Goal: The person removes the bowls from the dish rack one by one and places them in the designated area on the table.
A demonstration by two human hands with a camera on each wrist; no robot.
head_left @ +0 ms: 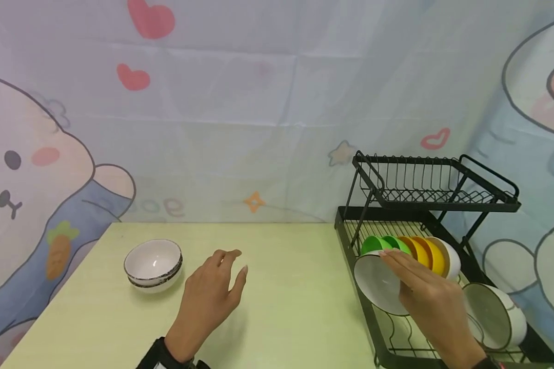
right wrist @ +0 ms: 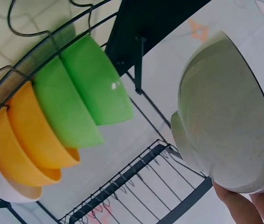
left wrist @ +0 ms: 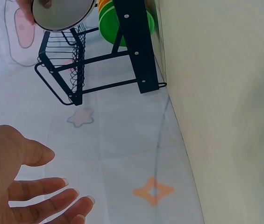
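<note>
My right hand (head_left: 431, 302) holds a white bowl (head_left: 378, 284) with a thin dark rim by its edge, over the left side of the black dish rack (head_left: 367, 318). In the right wrist view the fingers (right wrist: 241, 205) lie against the bowl's lower side. Behind it, green bowls (right wrist: 85, 88), yellow bowls (right wrist: 33, 144) and a white bowl (right wrist: 5, 172) stand on edge in a row. My left hand (head_left: 212, 289) hovers over the table with fingers spread and nothing in it. Left of that hand, two stacked white bowls (head_left: 153, 261) with dark rims sit on the table.
A larger white vessel (head_left: 494, 315) lies on its side at the rack's front right. The rack's raised upper shelf (head_left: 436, 187) stands over its back part. Behind the pale yellow table (head_left: 281, 307) hangs a printed cloth (head_left: 258, 102).
</note>
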